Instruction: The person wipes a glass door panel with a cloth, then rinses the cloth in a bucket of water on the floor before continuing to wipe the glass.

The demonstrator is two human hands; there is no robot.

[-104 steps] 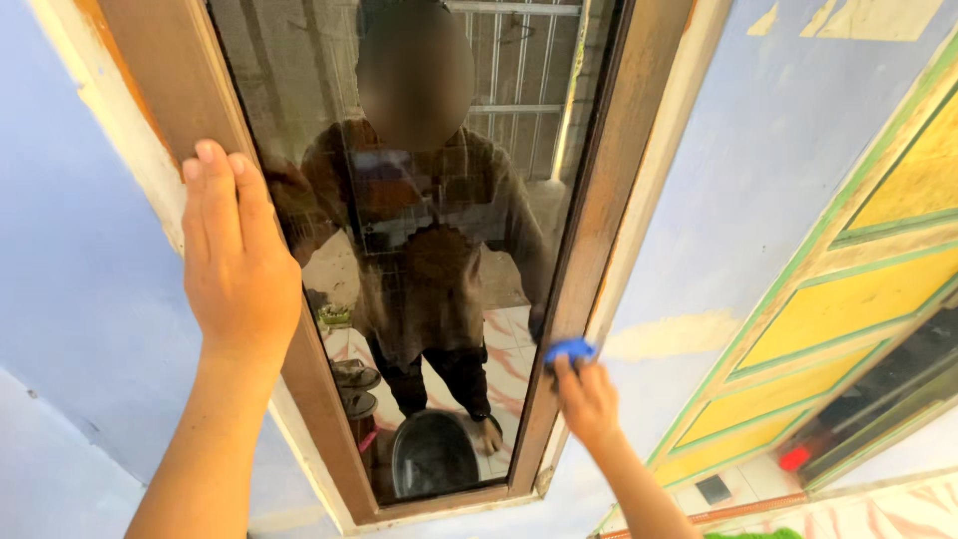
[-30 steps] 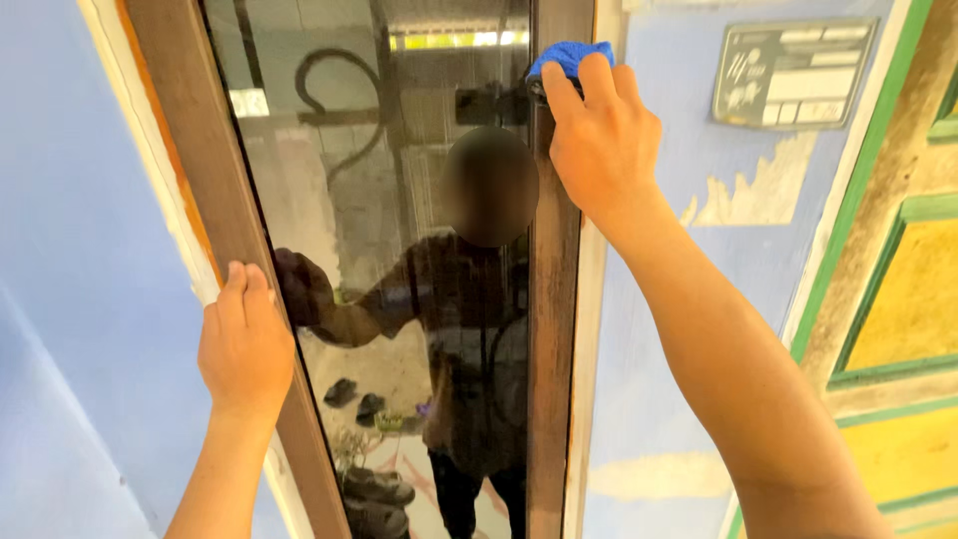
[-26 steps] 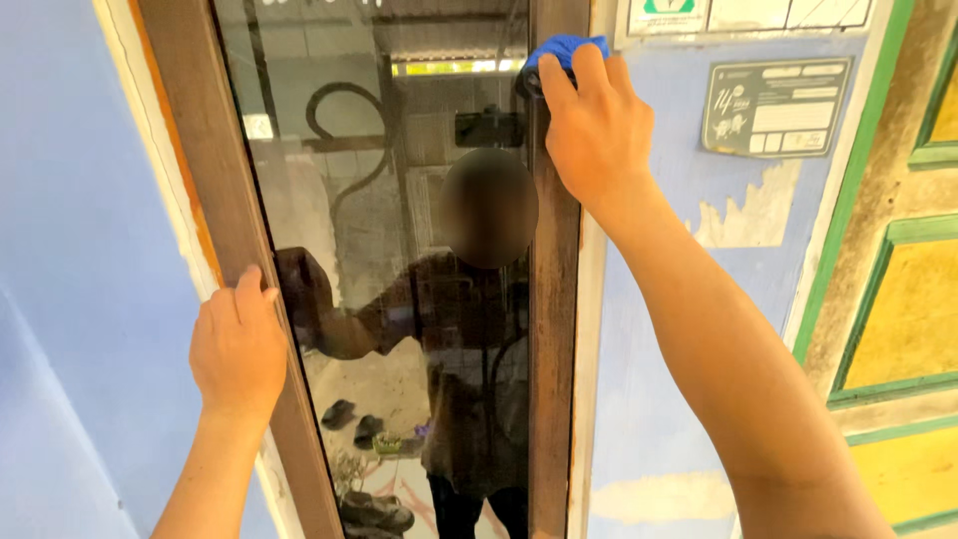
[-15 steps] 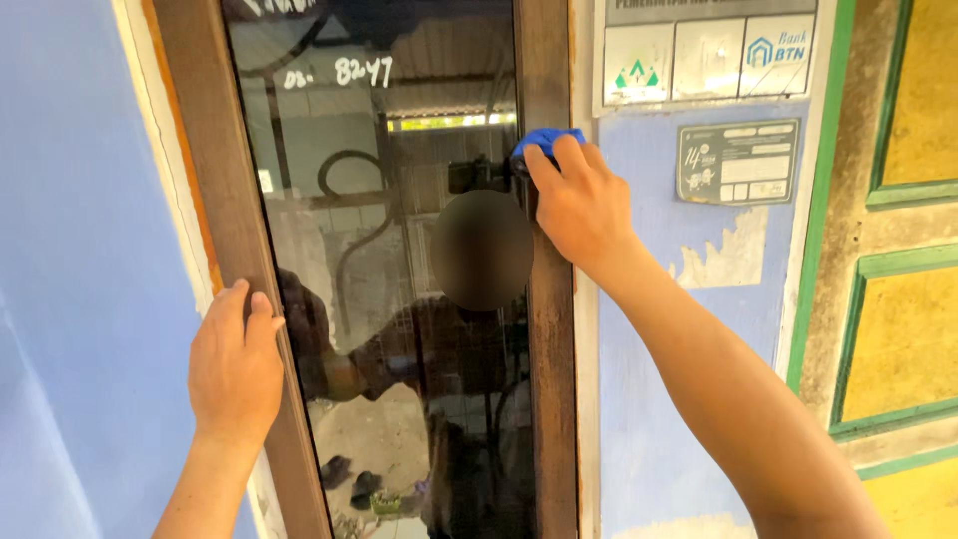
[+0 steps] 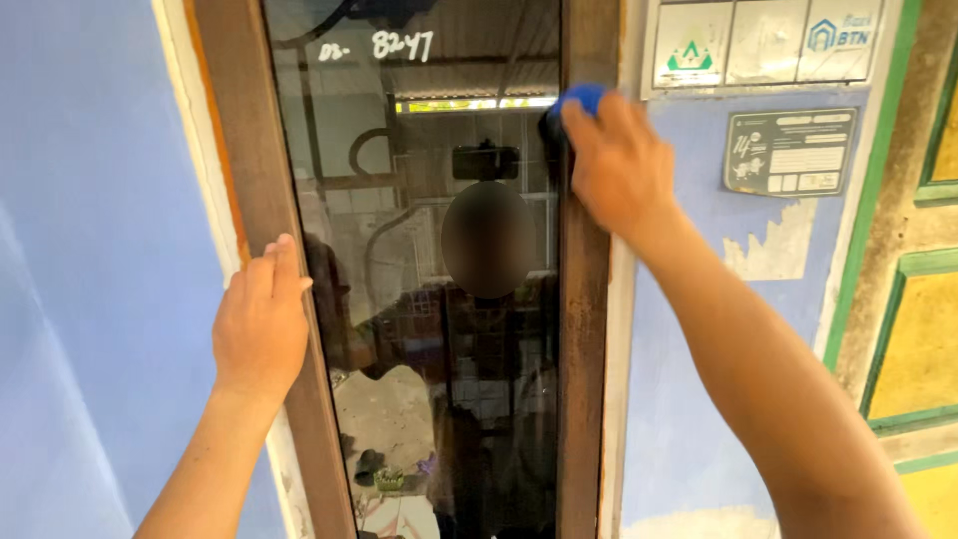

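Observation:
A tall narrow window with dark reflective glass [image 5: 419, 230] sits in a brown wooden frame [image 5: 584, 329]. My right hand [image 5: 617, 165] presses a small blue cloth [image 5: 582, 95] against the right upright of the frame, high up at the glass edge. My left hand [image 5: 262, 324] lies flat on the left upright of the frame [image 5: 244, 150], fingers pointing up, holding nothing. The glass reflects a person with raised arms and shoes on a floor.
Blue painted wall [image 5: 90, 250] lies left of the window. Right of it, the wall has peeling paint, a dark plaque [image 5: 788, 150] and pale stickers [image 5: 763, 40] above. A green and yellow panelled door [image 5: 923, 289] stands at the far right.
My right hand carried the blue cloth from the frame's bottom up its right upright to a high spot. My left hand stayed on the left upright. The view tilted upward.

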